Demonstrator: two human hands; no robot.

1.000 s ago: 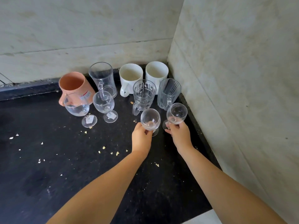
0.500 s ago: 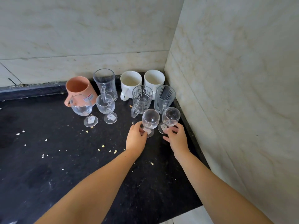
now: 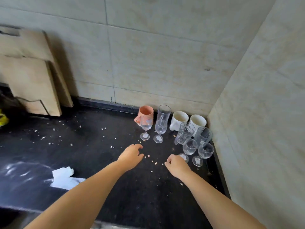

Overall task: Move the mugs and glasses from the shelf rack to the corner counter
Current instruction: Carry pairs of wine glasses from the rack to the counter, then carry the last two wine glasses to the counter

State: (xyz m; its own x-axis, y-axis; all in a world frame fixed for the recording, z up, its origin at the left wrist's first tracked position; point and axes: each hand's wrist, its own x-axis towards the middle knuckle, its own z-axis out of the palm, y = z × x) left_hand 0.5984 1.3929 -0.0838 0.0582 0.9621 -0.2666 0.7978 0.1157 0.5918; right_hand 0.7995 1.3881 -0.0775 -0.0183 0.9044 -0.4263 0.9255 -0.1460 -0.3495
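beside the pale marble corner wall (image 3: 257,113), on the black speckled stone counter (image 3: 102,162), stands the whole cluster of drinkware. two clear stemmed wine glasses (image 3: 189,147) (image 3: 205,151) stand nearest the right hand (image 3: 177,165); that hand lies just beside the round foot of the left one of the pair, fingers loosely curled, and whether it touches the foot cannot be told. left hand (image 3: 132,156) hovers apart from every glass, fingers relaxed and slightly bent, holding nothing.

farther from the hands and closer to the corner wall: a clear patterned glass mug (image 3: 185,132), a clear ribbed glass mug (image 3: 203,135), and behind them two white ceramic mugs (image 3: 179,119) (image 3: 198,122), side by side against the wall. away from the corner wall, a tall clear glass mug (image 3: 162,119), a terracotta-pink ceramic mug (image 3: 146,113), and two more clear stemmed glasses (image 3: 146,125) (image 3: 159,129) in front of these.

every vessel upright, mouth up, long axis vertical; pink mug handle points away from the corner wall.

counter strewn with pale crumbs (image 3: 113,147). crumpled white cloth or paper (image 3: 65,178) lies well away from the corner wall, near the left forearm. light wooden boards (image 3: 31,76) lean on the back wall at the far side. view there is motion-blurred.
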